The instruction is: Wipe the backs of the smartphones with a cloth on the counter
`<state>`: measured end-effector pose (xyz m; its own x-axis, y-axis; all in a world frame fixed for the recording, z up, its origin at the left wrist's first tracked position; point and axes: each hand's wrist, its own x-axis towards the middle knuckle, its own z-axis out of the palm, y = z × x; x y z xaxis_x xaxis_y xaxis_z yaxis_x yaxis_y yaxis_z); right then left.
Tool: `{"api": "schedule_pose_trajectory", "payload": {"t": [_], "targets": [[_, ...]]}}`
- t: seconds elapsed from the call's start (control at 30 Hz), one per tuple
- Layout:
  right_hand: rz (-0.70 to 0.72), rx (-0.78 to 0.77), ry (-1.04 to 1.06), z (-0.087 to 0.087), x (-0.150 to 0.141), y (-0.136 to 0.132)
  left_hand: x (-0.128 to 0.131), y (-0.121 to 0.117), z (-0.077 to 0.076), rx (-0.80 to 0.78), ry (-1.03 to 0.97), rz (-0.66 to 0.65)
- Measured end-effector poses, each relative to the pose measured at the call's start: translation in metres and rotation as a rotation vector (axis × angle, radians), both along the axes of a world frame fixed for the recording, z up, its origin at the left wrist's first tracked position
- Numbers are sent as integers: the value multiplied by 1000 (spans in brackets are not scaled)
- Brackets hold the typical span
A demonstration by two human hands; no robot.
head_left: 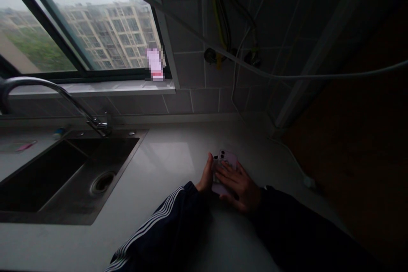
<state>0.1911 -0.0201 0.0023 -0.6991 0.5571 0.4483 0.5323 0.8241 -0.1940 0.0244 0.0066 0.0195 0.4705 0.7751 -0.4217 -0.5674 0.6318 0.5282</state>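
A pale purple phone [227,159] is held over the white countertop [168,157], its back and camera lenses facing up. My left hand [206,177] grips its left edge, thumb raised along the side. My right hand [239,186] lies across the phone's back with the fingers pressed on it. Both arms wear dark sleeves; the left one has white stripes.
A steel sink [63,178] with a drain and a curved faucet [47,93] sits to the left. A window [79,25] with a sill runs behind. Cables and a hose [242,63] hang on the tiled wall. A white cord [296,165] lies at the right.
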Motion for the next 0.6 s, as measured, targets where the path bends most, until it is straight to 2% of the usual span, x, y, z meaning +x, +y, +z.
{"api": "schedule_pose_trajectory", "payload": {"t": [0.13, 0.27, 0.33, 0.5, 0.53, 0.6], "targets": [[42, -9, 7, 2, -2, -5, -1, -2, -2, -60, 62, -30], [41, -6, -11, 2, 0, -1, -1, -2, -2, -20, 6, -8], [-7, 9, -11, 2, 2, 3, 0, -1, -1, 8, -23, -5], [-279, -9, 24, -1, 6, 13, 1, 2, -4, 88, -76, -51], [-286, -8, 30, -2, 6, 13, 1, 3, -5, 95, -83, -55], [-209, 6, 24, -4, 4, 10, 1, 2, -6, 86, -92, -49]]}}
